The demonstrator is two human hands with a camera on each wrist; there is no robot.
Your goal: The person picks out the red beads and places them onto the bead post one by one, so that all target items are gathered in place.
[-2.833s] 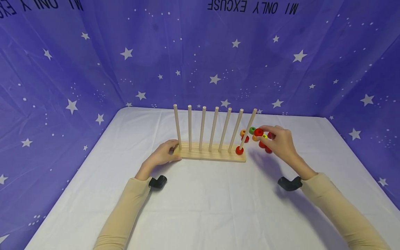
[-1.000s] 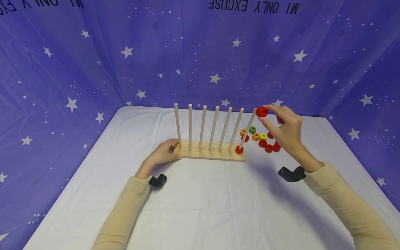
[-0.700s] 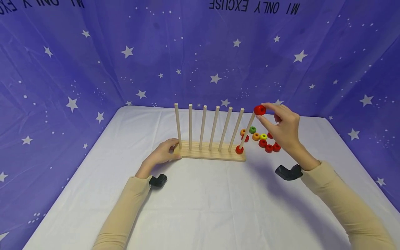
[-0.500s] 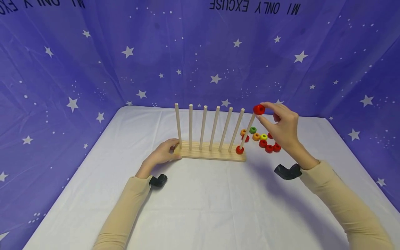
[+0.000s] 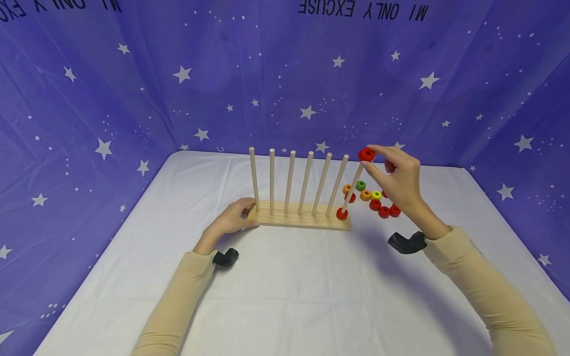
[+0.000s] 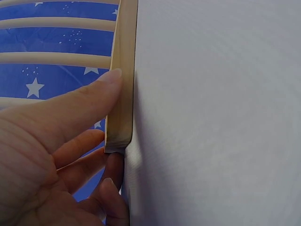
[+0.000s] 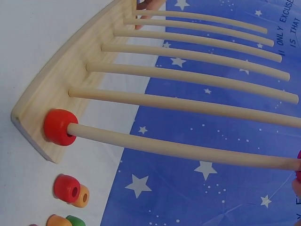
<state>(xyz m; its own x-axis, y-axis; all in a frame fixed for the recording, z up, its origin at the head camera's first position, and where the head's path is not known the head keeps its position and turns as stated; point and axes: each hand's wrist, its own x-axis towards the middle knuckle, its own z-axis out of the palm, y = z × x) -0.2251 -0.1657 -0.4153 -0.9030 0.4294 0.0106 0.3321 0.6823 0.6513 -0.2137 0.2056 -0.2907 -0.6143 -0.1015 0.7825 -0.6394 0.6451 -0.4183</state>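
A wooden base with a row of several upright pegs stands on the white-covered table. My left hand grips its left end, the thumb on the front edge and the fingers behind. Between thumb and index finger, my right hand pinches a red bead at the tip of the rightmost peg. Whether the peg's tip is inside the hole cannot be seen. Another red bead sits at the foot of that same peg. The other pegs carry no beads.
Loose beads lie on the table right of the base: several red ones, a green bead, a yellow bead and orange ones. My right hand partly hides some. A purple star-patterned cloth hangs behind and at both sides.
My right hand has lifted the red bead from near the loose beads and brought it up and left onto the rightmost peg's tip, tilting it flatter. The left hand has stayed put.
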